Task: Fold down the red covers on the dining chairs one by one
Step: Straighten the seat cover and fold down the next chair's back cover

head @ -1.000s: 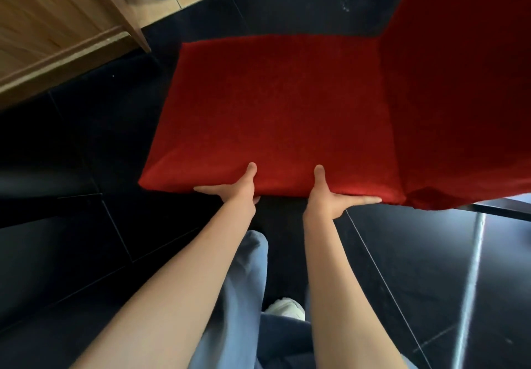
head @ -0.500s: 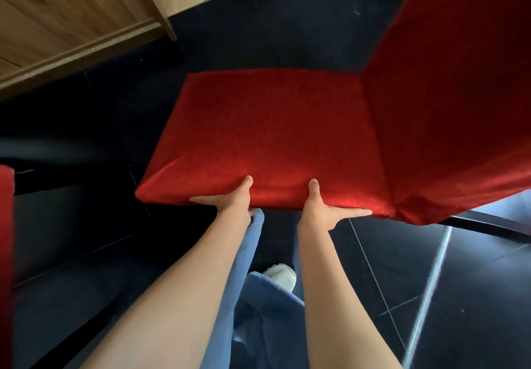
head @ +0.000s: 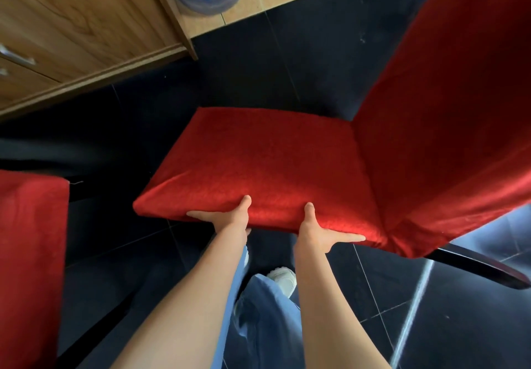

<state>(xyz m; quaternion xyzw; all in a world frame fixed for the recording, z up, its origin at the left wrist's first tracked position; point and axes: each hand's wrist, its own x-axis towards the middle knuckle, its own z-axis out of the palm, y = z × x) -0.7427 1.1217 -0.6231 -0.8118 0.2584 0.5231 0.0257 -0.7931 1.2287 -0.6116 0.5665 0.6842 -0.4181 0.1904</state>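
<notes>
Dark tiled floor [head: 287,61], wooden cabinet [head: 71,24] at upper left. Red fabric-covered chair seat [head: 264,167] at centre, covered backrest [head: 445,110] rising on the right; second red-covered chair [head: 28,239] at left edge. Left hand [head: 227,218] and right hand [head: 321,232] each grip the seat's near edge, thumbs on top, fingers beneath, apparently to tuck the cover down.

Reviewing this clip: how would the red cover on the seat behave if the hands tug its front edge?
Probably floppy: the red cover wrinkles at the seat's corner. Likely grippy rather than slick, since its surface looks textured. It seems stretched snug over the seat, so the left hand and right hand, thumbs on top, may meet some resistance.
</notes>
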